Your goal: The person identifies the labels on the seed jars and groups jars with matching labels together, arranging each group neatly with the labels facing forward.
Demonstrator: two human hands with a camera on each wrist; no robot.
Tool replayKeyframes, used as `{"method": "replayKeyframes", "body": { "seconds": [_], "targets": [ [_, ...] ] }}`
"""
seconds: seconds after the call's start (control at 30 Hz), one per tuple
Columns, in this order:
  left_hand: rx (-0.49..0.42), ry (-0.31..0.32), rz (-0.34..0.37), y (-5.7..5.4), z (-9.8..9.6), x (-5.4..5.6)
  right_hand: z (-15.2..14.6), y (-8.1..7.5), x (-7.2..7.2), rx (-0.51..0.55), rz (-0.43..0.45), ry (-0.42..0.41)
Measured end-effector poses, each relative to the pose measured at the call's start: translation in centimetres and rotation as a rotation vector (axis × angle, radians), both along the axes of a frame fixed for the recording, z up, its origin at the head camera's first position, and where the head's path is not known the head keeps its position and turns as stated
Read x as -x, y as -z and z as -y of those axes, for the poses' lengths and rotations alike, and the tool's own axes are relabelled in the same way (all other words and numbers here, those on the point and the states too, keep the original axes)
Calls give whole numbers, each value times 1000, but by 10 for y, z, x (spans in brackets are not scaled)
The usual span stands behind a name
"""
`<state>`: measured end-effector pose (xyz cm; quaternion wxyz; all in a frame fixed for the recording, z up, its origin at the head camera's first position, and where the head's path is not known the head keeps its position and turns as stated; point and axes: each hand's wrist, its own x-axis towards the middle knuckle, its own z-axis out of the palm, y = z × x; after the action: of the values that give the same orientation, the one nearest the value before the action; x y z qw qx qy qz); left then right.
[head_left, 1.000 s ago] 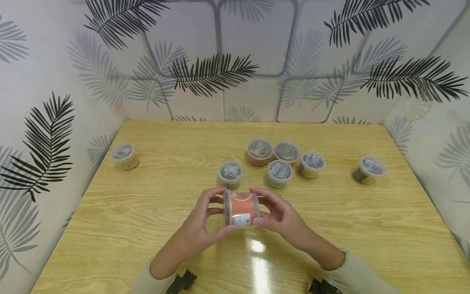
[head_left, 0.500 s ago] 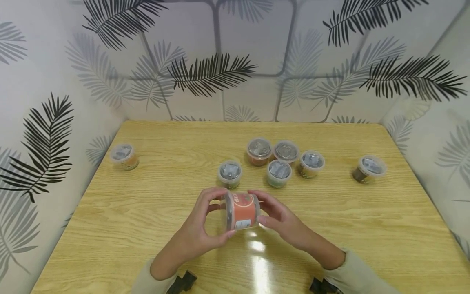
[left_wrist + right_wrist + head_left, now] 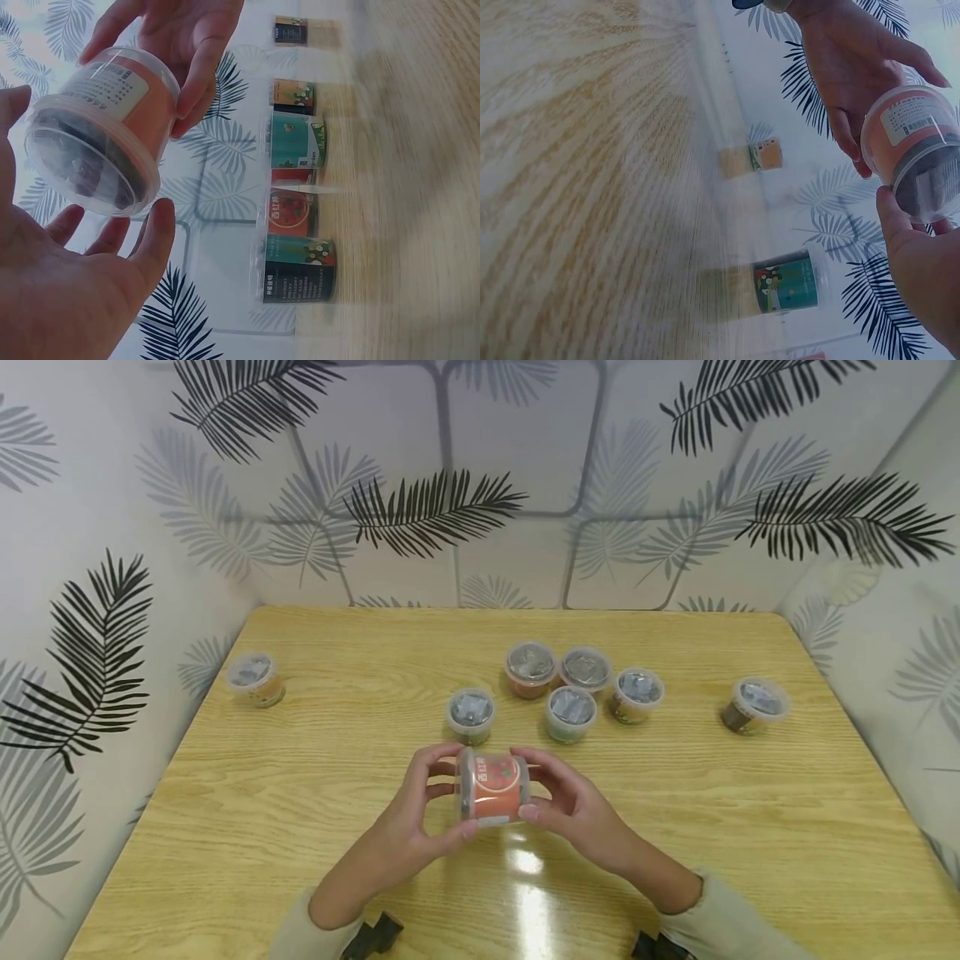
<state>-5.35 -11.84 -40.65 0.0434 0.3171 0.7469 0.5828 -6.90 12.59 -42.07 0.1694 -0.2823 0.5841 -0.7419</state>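
A clear plastic cup (image 3: 497,787) with an orange-red label, a tomato picture and a clear lid lies sideways in the air between both hands, above the table. My left hand (image 3: 408,818) holds its lid end, thumb below and fingers above and behind. My right hand (image 3: 577,810) grips the base end with thumb and fingers. In the left wrist view the lid (image 3: 90,165) faces the left palm, and dark contents show through it. A white printed sticker (image 3: 907,120) is visible on the cup's side in the right wrist view.
Several lidded cups stand upright on the wooden table (image 3: 300,793): a green one (image 3: 572,714), a red one (image 3: 530,668) and others close together beyond the hands. One cup (image 3: 257,680) stands at the far left, another (image 3: 754,705) at the far right. A leaf-patterned backdrop (image 3: 517,443) encloses the table.
The held cup has turned about its long axis, so the tomato picture has come into view and the white sticker has moved down. Both hands stay in nearly the same place.
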Motion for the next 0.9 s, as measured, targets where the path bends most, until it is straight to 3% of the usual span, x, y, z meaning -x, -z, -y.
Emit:
{"method": "replayKeyframes", "body": {
  "seconds": [0.2,0.47,0.73,0.9],
  "targets": [
    [-26,-8,39,2,-1,0,1,1,-1,37,-15,8],
    [-32,-34,-29,2,0,0,-1,-1,-1,-17,-44,-20],
    [-29,17,-115,-1,-3,-1,-4,-1,-4,-157,-7,-16],
    [-16,28,-83,-3,-3,-1,-4,-1,-5,-125,-10,6]
  ]
}}
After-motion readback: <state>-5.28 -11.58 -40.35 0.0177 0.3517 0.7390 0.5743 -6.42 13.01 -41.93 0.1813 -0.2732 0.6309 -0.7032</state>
